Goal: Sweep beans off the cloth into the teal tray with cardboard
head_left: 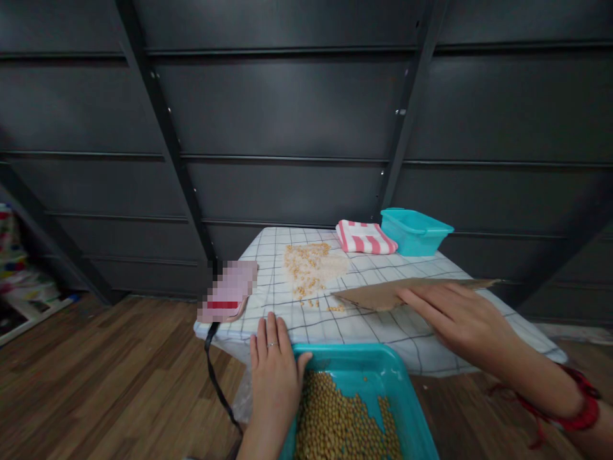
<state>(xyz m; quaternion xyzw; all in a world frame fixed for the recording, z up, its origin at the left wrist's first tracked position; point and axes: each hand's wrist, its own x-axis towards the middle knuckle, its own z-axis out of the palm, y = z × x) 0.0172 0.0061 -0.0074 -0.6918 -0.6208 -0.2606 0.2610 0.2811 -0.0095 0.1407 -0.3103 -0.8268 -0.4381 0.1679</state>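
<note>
My right hand [460, 322] is closed on a flat piece of brown cardboard [378, 294], tilted with its lower edge near the tablecloth. Left of its tip, yellow beans [306, 275] lie spread on the cloth, mixed with small pale grains [335, 265]. My left hand [274, 364] rests with fingers stretched out at the table's front edge, its thumb by the rim of a turquoise tray [354, 351]. Inside the tray is a heap of yellowish-brown beans [340, 415]. The tray stands at the near side of the table, its lower part out of frame.
A checked white cloth [272, 243] covers the table. At its back right are a folded pink-striped towel [364, 237] and a turquoise basket [414, 233]. A pink phone [234, 291] with a black strap [213, 358] lies at the left edge. A dark panelled wall [287, 108] stands behind.
</note>
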